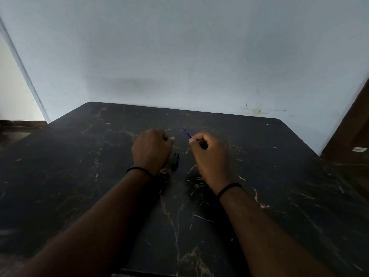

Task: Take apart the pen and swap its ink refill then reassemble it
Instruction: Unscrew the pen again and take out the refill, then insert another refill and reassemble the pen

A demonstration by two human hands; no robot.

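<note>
My right hand point(209, 154) is closed around a thin blue ink refill point(187, 133), whose metal tip sticks out up and to the left of my fingers. My left hand point(152, 147) is curled into a fist a short way to the left; what it holds, if anything, is hidden. A dark pen part point(175, 161) with a clip lies on the black marbled table point(279, 176), between my two wrists and just right of the left hand.
A pale wall rises right behind the table's far edge. A brown wooden surface point(351, 136) stands at the right, with a small white object point(359, 149) beside it. Dark flooring shows at the far left.
</note>
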